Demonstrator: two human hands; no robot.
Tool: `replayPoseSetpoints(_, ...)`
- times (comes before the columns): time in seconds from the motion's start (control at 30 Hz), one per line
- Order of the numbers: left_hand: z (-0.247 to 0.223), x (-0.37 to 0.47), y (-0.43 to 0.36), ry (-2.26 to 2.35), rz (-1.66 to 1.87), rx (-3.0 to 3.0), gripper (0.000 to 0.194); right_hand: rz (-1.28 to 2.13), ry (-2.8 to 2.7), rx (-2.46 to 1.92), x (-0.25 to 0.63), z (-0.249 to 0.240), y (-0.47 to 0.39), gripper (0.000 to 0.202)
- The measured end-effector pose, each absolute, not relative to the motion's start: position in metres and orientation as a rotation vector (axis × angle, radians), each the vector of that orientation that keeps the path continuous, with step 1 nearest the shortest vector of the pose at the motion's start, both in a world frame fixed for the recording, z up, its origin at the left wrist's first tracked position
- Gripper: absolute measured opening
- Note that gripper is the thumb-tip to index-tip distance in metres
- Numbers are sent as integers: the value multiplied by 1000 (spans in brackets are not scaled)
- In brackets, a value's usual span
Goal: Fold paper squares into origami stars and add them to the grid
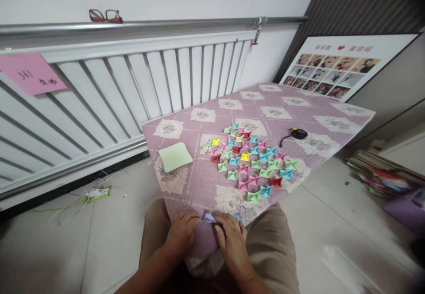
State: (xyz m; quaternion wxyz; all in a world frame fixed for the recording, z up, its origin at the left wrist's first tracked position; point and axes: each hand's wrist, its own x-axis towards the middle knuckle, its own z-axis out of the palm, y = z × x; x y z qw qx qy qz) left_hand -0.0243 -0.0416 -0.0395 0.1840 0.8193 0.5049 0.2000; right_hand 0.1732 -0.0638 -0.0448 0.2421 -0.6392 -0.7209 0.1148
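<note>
At the near corner of the table, a small lavender-blue folded paper (209, 217) sits between my two hands. My left hand (182, 233) has its curled fingertips on the paper's left end. My right hand (231, 237) pinches the right end, its thumb toward me. Part of the paper is hidden under the fingers. Beyond them, several small folded paper shapes (245, 157) in green, pink, blue, yellow and red stand in slanting rows. A stack of pale green square paper sheets (175, 156) lies to the left.
A flowered purple cloth (202, 183) covers the table. A black and yellow tape measure (299, 133) rests on the right side. Behind stands a white radiator (172, 77), with glasses (105, 16) on the pipe above. A power strip (97, 194) with cables lies on the floor at left.
</note>
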Motion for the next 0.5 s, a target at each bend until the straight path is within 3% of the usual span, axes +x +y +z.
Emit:
replayPoseSetpoints(0.27, -29, -9, -36, 1519, 660, 2134, 14, 404, -1935, -1673, 170, -35, -49, 13)
replayPoseSetpoints(0.5, -26, -5, -36, 1520, 552, 2176, 16, 420, -2025, -1599, 180, -34, -52, 16)
